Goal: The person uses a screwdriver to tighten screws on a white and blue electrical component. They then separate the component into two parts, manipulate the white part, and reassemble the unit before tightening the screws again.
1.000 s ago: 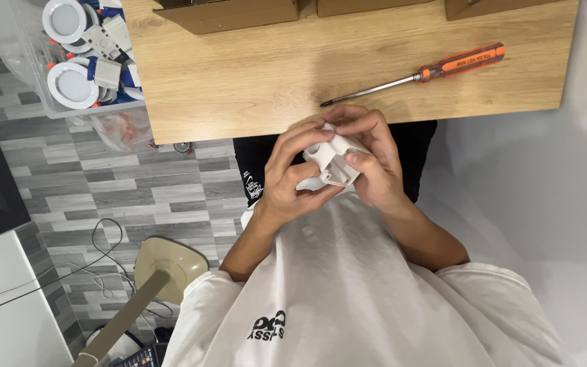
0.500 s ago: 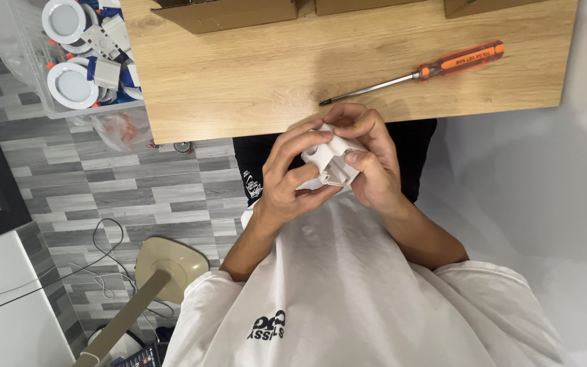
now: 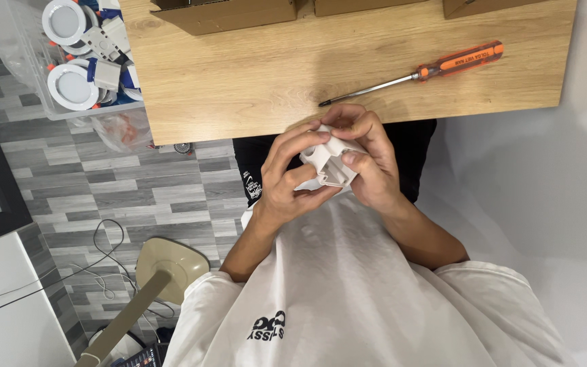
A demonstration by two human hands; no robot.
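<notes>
2 hands, left hand (image 3: 287, 183) and right hand (image 3: 368, 163), clasp 1 white plastic part (image 3: 327, 160); 1 screwdriver (image 3: 416, 71) nearby.

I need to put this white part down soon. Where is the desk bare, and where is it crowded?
Bare wood runs across the middle of the desk, between the cardboard boxes along the far edge and the near edge, left of the screwdriver. Crowded: the far edge with its boxes, and the bin of round lights off the desk's left end.
</notes>
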